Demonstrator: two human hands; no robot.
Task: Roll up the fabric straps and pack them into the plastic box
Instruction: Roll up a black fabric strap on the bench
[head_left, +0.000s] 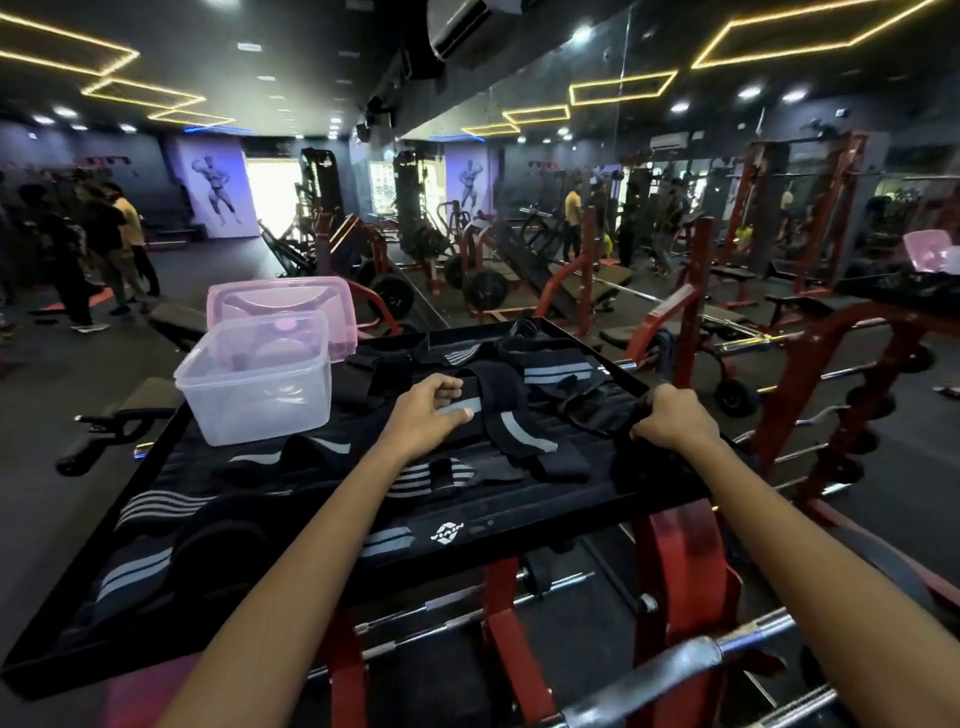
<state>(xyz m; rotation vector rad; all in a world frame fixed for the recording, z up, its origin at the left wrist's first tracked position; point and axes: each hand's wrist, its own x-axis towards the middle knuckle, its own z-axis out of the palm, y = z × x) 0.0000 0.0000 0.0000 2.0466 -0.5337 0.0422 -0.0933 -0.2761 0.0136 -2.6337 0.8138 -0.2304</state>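
Several black fabric straps with grey stripes (519, 436) lie loose and unrolled across a black padded bench top (519, 525). A clear plastic box (254, 384) stands open and holds nothing, at the bench's far left. Its pink lid (283, 304) leans behind it. My left hand (423, 421) rests in the middle of the bench, thumb and fingers pinching one striped strap. My right hand (672, 418) is at the bench's right edge, fingers curled down around a bunched black strap (597, 415).
The bench stands on a red steel frame (680, 561) with chrome bars (753, 642) below and to the right. A mirror wall and weight machines fill the back. People (104, 244) stand far off at the left on the dark floor.
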